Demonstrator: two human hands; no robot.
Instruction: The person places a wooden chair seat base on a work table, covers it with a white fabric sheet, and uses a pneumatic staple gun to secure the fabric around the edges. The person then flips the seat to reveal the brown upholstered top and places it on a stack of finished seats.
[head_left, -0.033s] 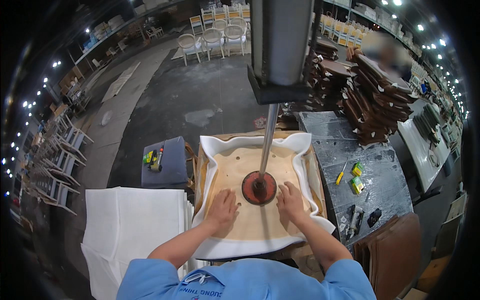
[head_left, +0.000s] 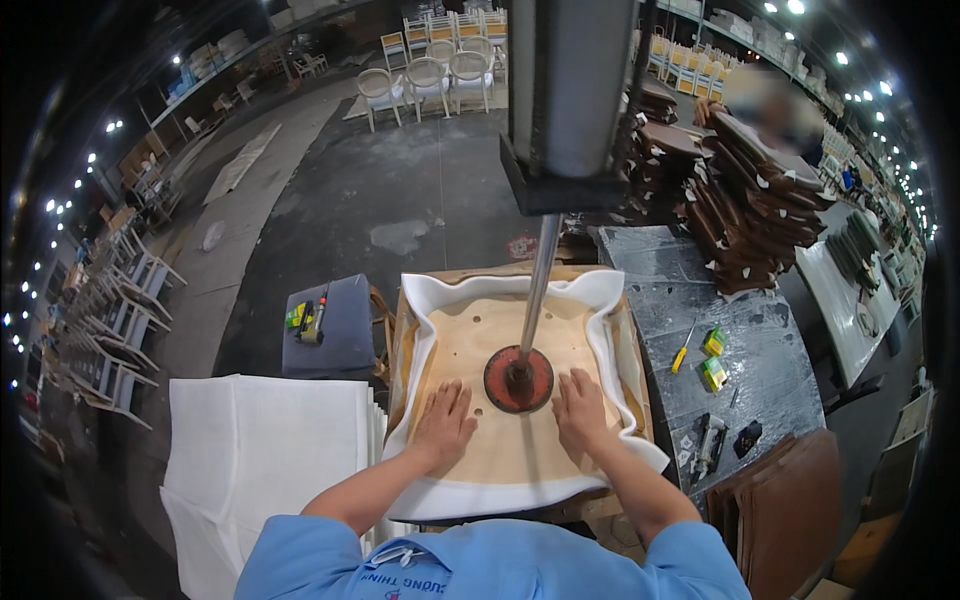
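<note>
A thin plywood seat board [head_left: 490,455] with several small holes lies on white foam padding [head_left: 455,497], whose edges curl up around it. A round red press foot [head_left: 537,368] on a steel rod [head_left: 543,275] bears down on the board's middle. My left hand [head_left: 445,425] rests flat on the board to the left of the foot, fingers stretched out. On the other side my right hand [head_left: 581,408] lies close to the foot, its fingers extended and holding nothing. Brownish material shows under the foam's edges.
Overhead hangs the dark press column [head_left: 568,100]. White foam sheets [head_left: 270,440] are stacked at left, near a grey cushion [head_left: 325,350] carrying a staple gun. The right table [head_left: 650,270] holds a yellow screwdriver [head_left: 681,358], green-yellow boxes and another staple gun [head_left: 710,445]. A person stands behind brown covers [head_left: 740,220].
Both hands have shifted very slightly toward me on the board. The press foot stays on the board.
</note>
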